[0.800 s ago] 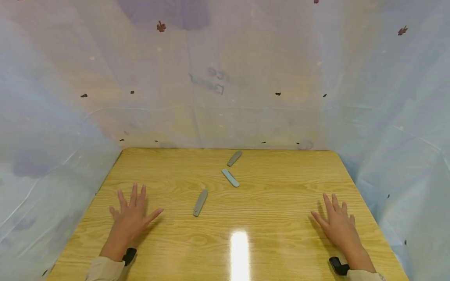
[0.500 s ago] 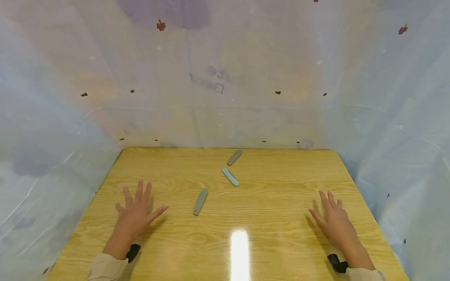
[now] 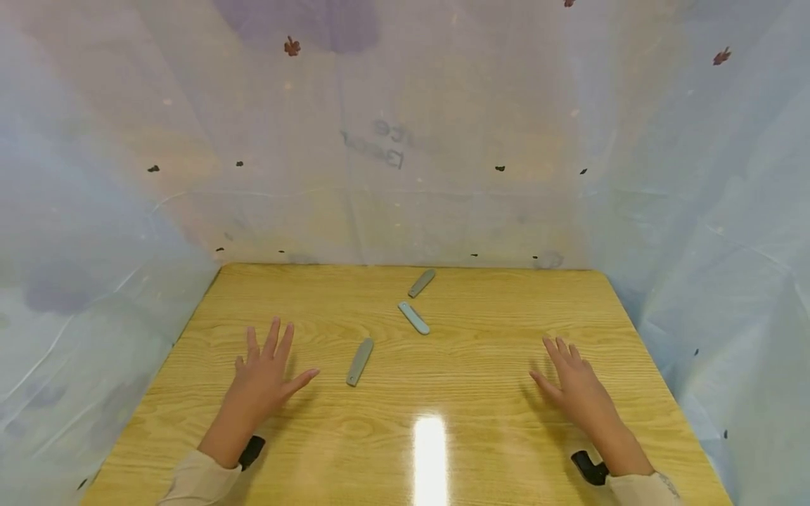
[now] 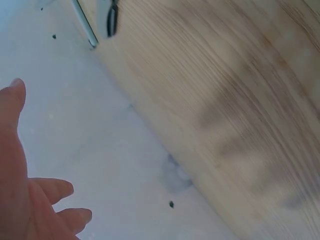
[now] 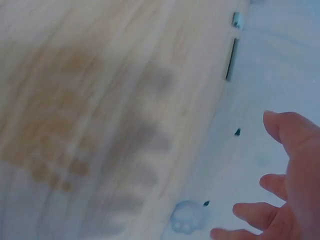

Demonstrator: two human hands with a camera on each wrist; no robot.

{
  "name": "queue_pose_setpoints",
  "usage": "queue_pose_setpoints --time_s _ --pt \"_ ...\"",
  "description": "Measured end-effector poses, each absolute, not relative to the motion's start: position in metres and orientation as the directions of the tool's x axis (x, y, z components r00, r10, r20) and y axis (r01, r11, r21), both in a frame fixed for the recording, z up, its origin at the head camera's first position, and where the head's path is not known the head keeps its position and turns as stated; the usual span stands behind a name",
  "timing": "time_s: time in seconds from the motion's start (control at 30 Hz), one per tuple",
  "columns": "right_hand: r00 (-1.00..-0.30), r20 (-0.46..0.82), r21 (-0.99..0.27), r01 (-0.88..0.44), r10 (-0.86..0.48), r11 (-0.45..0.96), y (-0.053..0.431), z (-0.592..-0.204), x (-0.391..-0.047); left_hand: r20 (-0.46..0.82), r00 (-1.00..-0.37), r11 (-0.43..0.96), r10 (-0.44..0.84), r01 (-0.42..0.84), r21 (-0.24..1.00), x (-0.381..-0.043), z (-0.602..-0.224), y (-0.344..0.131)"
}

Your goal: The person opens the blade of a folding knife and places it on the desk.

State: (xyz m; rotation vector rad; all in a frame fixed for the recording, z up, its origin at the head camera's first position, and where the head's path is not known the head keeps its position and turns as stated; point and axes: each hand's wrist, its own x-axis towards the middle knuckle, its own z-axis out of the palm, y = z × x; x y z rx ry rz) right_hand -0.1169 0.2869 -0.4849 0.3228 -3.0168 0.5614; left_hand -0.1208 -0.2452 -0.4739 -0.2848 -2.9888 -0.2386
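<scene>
Three slim, flat grey pieces with rounded ends, shaped like closed folding knives, lie apart on the wooden table [image 3: 481, 372]. The nearest grey piece [image 3: 360, 362] is just right of my left hand [image 3: 262, 379], which is held over the table with its fingers spread. Farther back lie a paler bluish-grey piece [image 3: 414, 318] and, near the far edge, another grey piece [image 3: 421, 283]. My right hand [image 3: 579, 390] hovers at the right with fingers extended, holding nothing. In the left wrist view, one piece [image 4: 106, 17] shows a dark part along its side.
A pale patterned cloth [image 3: 443, 140] hangs behind the table and along both sides. Each wrist wears a black device, the left device [image 3: 252, 452] and the right device [image 3: 588, 467]. A bright light reflection lies on the front middle of the table.
Both hands have moved inward, my left hand to the right and my right hand to the left, and slightly farther forward. The grey pieces have stayed in place.
</scene>
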Motion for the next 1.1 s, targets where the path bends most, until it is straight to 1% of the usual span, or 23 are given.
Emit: queue_pose_setpoints --time_s 0.2,0.37,0.57,0.73,0.83,0.93,1.1 --pt "-0.958 0.116 -0.322 -0.287 -0.263 0.902 0.272 -0.483 -0.122 0.175 -0.960 0.967 0.220 0.238 0.094 -0.122 -0.473 -0.231" --pt "-0.934 0.168 -0.303 -0.353 -0.315 0.885 0.255 -0.487 -0.126 0.184 -0.952 0.957 0.244 0.267 0.111 -0.123 -0.473 -0.221" --pt "-0.874 0.295 -0.268 -0.464 -0.387 0.845 0.232 -0.492 -0.130 0.215 -0.938 0.951 0.271 0.295 0.089 -0.125 -0.472 -0.214" --pt "-0.822 0.366 -0.238 -0.536 -0.436 0.810 0.214 -0.494 -0.136 0.237 -0.935 0.945 0.264 0.300 0.132 -0.126 -0.474 -0.205" --pt "-0.813 0.367 -0.238 -0.552 -0.452 0.799 0.206 -0.496 -0.141 0.291 -0.927 0.945 0.238 0.290 0.150 -0.127 -0.475 -0.200" --pt "-0.824 0.330 -0.264 -0.549 -0.461 0.793 0.197 -0.498 -0.145 0.351 -0.908 0.946 0.230 0.294 0.139 -0.127 -0.477 -0.195" --pt "-0.838 0.271 -0.299 -0.542 -0.474 0.786 0.183 -0.499 -0.147 0.375 -0.898 0.937 0.230 0.309 0.165 -0.128 -0.483 -0.185"
